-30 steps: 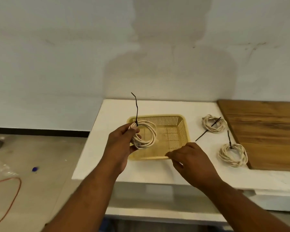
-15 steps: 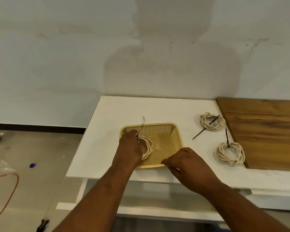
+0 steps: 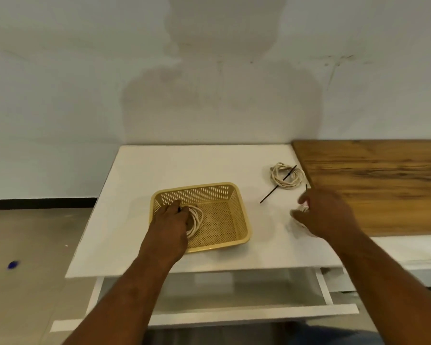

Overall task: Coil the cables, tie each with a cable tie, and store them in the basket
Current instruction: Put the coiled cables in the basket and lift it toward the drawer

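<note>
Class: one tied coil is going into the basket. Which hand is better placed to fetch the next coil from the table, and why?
Right. The right hand is already at the nearer coil, with the far coil just beyond it. The left hand is occupied in the basket, on the coil there.

Coil [image 3: 195, 219] in basket [image 3: 237, 195]; tied coil [image 3: 286, 176] right.

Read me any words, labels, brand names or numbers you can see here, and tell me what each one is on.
None: nothing readable shows.
The yellow basket, the coiled cable inside it, the coil on the table, the white table and the wooden board bear no visible print.
</note>
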